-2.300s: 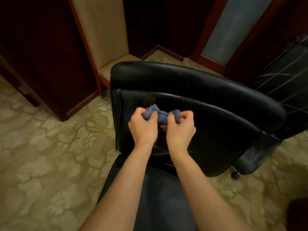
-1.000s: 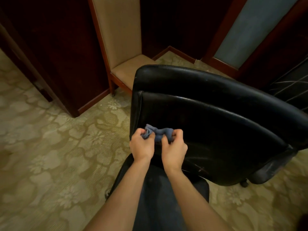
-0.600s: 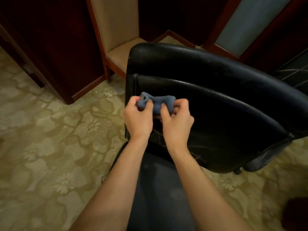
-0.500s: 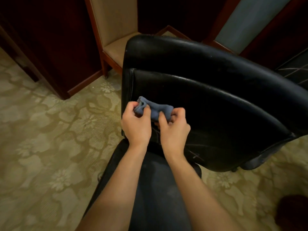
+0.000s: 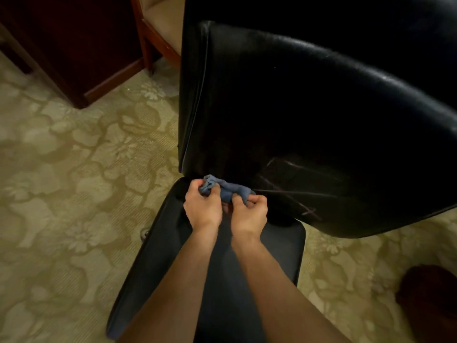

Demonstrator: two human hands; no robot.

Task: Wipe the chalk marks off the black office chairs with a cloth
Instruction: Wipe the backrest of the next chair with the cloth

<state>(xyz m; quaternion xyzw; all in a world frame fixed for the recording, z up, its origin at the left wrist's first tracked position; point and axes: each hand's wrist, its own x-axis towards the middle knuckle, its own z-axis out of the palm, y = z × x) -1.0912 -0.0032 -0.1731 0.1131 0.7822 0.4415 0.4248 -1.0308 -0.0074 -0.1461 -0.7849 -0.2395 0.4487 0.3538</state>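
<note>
The chalk marks (image 5: 291,184) are thin pale lines low on the back of the black office chair (image 5: 309,115). They run in long slanting streaks, and a small cross sits near the bottom edge.

The blue cloth (image 5: 228,189) is bunched into a short roll. It lies sideways, touching the bottom of the chair back, just above the seat (image 5: 279,246). The marks start right beside the cloth's right end and spread away to the right.

Both hands hold the cloth. The left hand (image 5: 201,209) has its grip curled around the left end of the roll. The right hand (image 5: 249,211) has its grip pinching the right end. The right hand is the nearer one to the chalk.

So I think the next rub has to go to the right, along the lines.

Around the chair is a carpet (image 5: 74,169) with big flowers. A wooden chair with a tan seat (image 5: 160,18) stands behind, next to dark wood panels (image 5: 74,45).
</note>
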